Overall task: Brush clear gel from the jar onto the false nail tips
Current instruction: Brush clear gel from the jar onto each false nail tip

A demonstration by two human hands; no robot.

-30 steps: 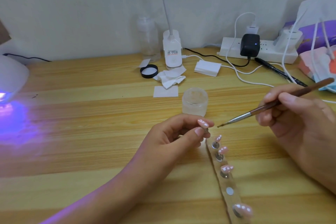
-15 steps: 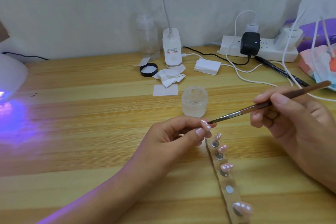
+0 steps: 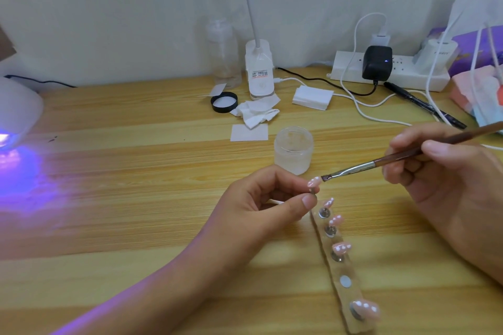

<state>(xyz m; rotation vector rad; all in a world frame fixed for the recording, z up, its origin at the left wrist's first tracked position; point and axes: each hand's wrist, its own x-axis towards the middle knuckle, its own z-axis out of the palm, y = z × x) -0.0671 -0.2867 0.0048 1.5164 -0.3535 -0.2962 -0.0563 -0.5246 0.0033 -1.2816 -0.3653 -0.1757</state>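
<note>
One jar (image 3: 293, 153) on wooden desk (image 3: 136, 198), white wall (image 3: 109, 8)

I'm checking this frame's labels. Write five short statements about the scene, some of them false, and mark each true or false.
1. The left hand pinches a nail tip. True.
2. The brush has its bristles in the jar. False: they are at the held nail tip, outside the jar.
3. The jar is capped. False: it is open, and a black lid lies farther back.
4. The strip has one bare magnet. True.
5. The right hand holds the brush. True.
</note>
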